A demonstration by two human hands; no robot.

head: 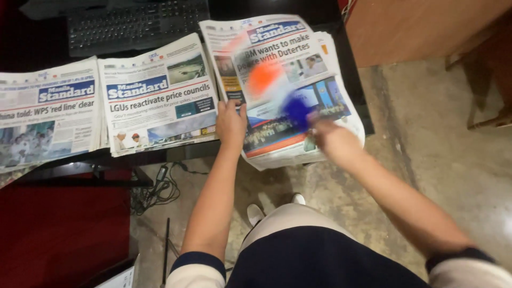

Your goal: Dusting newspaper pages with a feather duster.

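Three stacks of newspapers lie side by side on a dark desk (353,74). My left hand (231,124) presses flat on the left edge of the right stack (277,85), fingers spread on the paper. Over the same stack my right hand (332,140) holds a motion-blurred tool with a blue handle (296,111) and an orange end (263,79). The orange end hovers over or brushes the front page; I cannot tell whether it touches. The middle stack (160,96) sits just left of my left hand. The left stack (48,117) runs off the frame.
A black keyboard (136,24) lies behind the newspapers. Cables (157,189) hang below the desk onto the concrete floor (437,160). A red surface (64,229) is at lower left. Brown wooden furniture (416,26) stands at upper right.
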